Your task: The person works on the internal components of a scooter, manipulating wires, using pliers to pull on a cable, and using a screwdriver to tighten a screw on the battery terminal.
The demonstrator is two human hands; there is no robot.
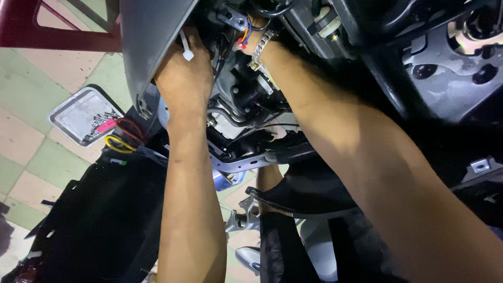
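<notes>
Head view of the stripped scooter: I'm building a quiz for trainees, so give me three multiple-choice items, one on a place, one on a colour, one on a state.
1. Where does the metal tray lie?
A. on the tiled floor, at the left
B. on the scooter seat
C. in the right hand

2. What colour is the cable tie by the left hand?
A. red
B. white
C. green

3. How does the right hand show?
A. open and flat on the floor
B. gripping a hammer
C. mostly hidden among the wiring, past a metal wrist bracelet

Key: 1 A, the tray rests on the floor tiles; 2 B, the tie is white against the grey panel; 3 C, only the wrist shows clearly.
</notes>
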